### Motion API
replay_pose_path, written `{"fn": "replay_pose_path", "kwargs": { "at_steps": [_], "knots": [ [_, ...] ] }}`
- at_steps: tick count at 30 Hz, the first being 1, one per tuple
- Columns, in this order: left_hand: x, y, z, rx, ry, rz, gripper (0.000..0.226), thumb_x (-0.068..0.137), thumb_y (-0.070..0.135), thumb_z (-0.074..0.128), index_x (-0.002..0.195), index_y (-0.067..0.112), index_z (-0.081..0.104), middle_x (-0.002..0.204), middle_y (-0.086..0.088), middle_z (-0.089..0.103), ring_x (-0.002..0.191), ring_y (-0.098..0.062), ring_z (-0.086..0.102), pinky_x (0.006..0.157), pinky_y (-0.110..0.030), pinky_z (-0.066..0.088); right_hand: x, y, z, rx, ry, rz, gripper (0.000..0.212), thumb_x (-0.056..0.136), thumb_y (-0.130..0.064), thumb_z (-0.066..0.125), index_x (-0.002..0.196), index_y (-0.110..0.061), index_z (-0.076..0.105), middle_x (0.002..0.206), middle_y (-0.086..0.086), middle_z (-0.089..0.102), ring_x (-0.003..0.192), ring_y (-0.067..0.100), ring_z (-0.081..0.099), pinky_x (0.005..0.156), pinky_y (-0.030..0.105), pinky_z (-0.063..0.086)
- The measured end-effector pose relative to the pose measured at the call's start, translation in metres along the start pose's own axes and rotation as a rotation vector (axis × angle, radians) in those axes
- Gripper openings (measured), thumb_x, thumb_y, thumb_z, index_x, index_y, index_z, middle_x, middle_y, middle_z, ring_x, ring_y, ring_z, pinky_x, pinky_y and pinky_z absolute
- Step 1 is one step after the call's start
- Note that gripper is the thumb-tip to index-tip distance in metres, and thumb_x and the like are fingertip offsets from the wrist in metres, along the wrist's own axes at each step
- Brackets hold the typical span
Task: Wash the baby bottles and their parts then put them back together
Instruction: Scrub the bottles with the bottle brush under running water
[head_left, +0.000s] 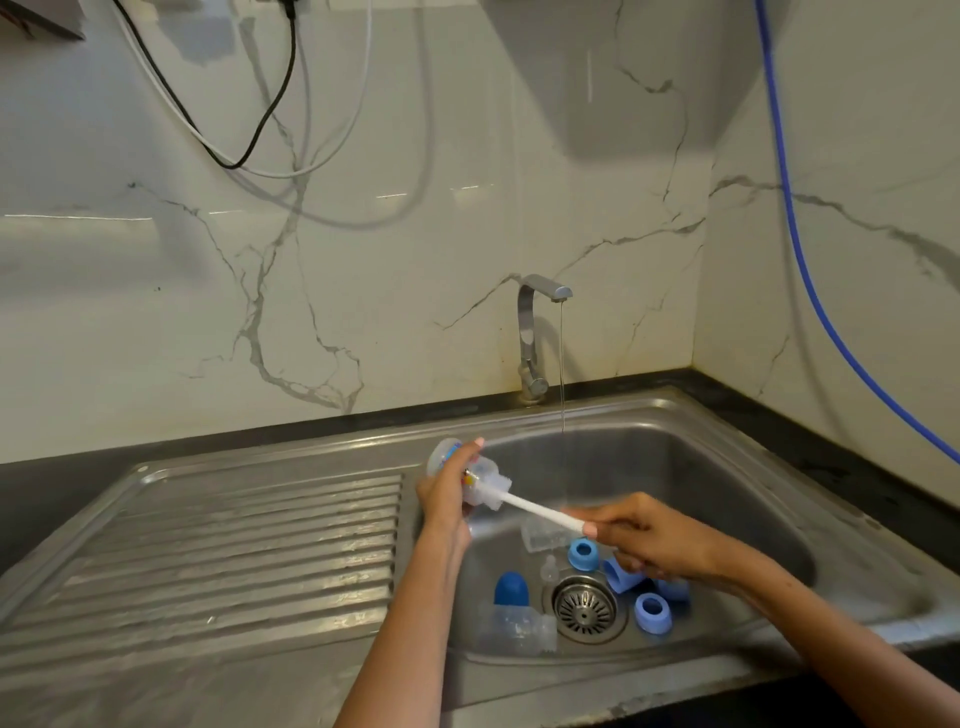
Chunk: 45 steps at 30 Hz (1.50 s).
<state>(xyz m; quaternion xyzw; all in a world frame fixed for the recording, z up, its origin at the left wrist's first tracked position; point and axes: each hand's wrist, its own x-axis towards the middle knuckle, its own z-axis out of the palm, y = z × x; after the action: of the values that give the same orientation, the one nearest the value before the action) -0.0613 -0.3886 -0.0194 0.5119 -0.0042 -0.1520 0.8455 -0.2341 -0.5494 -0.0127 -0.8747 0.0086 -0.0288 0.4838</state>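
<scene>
We are gripping a clear bottle (457, 470) sideways in our left hand (445, 499) over the sink (727, 467), while our right hand (644, 540) is pinching the white brush (519, 503), its head at the bottle's mouth. Water is running from the tap (535, 332). Another bottle (519, 631), blue rings (653, 613) and a blue cap (511, 590) are lying around the drain (584, 609).

Brushed steel sink (727, 467), glossy marble wall (363, 286), clear plastic bottle (452, 462).

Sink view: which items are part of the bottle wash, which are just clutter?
Job: bottle in left hand; brush in right hand; blue rings; dark cap; clear bottle; tap.
Clutter: black cable; blue hose.
</scene>
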Motion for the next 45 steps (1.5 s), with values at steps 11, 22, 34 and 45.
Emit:
{"fn": "replay_pose_path", "kwargs": {
  "at_steps": [11,22,34,45],
  "knots": [
    [0.002,0.010,-0.004,-0.338,-0.172,-0.189,0.022,0.087,0.027,0.059,0.094,0.006,0.055,0.075,-0.010,0.055,0.065,-0.020,0.057,0.064,-0.035,0.052,0.005,0.001,-0.005,-0.384,0.118,0.020,0.022,0.098,-0.035,0.051,0.104,-0.055,0.056,0.059,-0.013,0.052,0.054,0.001,0.048,0.058,0.016,0.041],
    [0.003,0.012,0.001,-0.381,-0.312,-0.129,0.031,0.081,0.008,0.063,0.108,0.015,0.050,0.115,-0.019,0.058,0.109,-0.030,0.058,0.094,-0.049,0.047,-0.004,-0.007,-0.012,0.387,-0.159,0.172,0.036,0.088,-0.046,0.058,0.123,-0.042,0.062,0.059,0.000,0.040,0.044,0.007,0.029,0.038,0.016,0.026],
    [-0.001,0.013,0.004,-0.367,-0.290,-0.013,0.037,0.094,0.021,0.051,0.126,0.003,0.044,0.113,-0.019,0.053,0.104,-0.030,0.055,0.097,-0.048,0.045,0.012,0.000,0.004,-0.635,0.281,-0.117,0.039,0.100,-0.041,0.041,0.139,-0.047,0.038,0.062,-0.011,0.057,0.051,0.004,0.045,0.052,0.018,0.038],
    [-0.005,0.007,0.006,-0.265,-0.149,-0.075,0.025,0.089,0.024,0.062,0.107,0.008,0.054,0.114,-0.021,0.058,0.102,-0.032,0.063,0.071,-0.041,0.060,0.011,0.008,-0.003,-0.971,0.436,-0.105,0.042,0.101,-0.047,0.029,0.141,-0.054,0.016,0.078,-0.001,0.062,0.063,0.010,0.056,0.062,0.025,0.047]
  ]
}}
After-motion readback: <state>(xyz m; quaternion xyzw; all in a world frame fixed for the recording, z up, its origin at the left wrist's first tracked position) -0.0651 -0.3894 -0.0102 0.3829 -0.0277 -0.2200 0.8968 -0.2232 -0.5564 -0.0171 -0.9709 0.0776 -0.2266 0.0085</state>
